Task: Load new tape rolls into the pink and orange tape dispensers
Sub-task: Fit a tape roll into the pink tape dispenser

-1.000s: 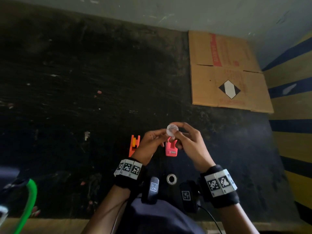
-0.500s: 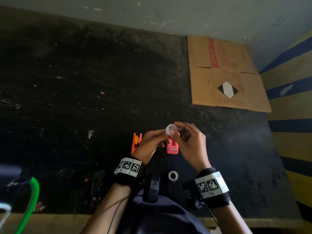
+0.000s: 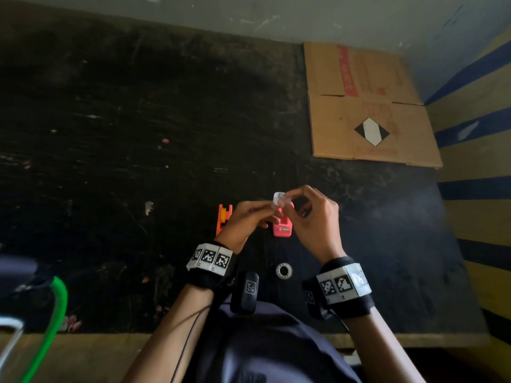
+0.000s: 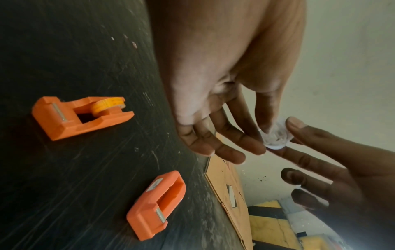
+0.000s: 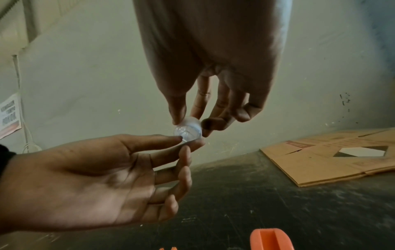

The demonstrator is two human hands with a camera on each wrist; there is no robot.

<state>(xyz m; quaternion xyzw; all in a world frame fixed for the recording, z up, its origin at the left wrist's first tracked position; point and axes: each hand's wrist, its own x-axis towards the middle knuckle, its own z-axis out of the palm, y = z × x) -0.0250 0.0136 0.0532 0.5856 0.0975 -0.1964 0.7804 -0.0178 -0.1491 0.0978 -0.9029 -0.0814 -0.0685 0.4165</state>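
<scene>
Both hands hold a small clear tape roll [image 3: 280, 199] in the air above the black table [image 3: 138, 134]. My left hand [image 3: 269, 210] pinches its lower side with thumb and index finger. My right hand [image 3: 290, 200] pinches its top, as the right wrist view shows at the roll [image 5: 188, 129]. Right below the hands the pink dispenser [image 3: 282, 229] lies with its roll slot empty [image 4: 158, 203]. To its left the orange dispenser [image 3: 224, 217] holds a yellow roll [image 4: 109, 104]. A second tape roll [image 3: 283, 270] lies flat nearer to me.
Flattened cardboard [image 3: 367, 106] lies at the table's far right against the wall. A yellow and blue striped surface [image 3: 475, 161] borders the right side. A green tube [image 3: 55, 308] curves at the lower left by the table's front edge.
The clear roll has turned a little between the fingertips, from facing me to more edge-on. Both hands stay in place above the pink dispenser.
</scene>
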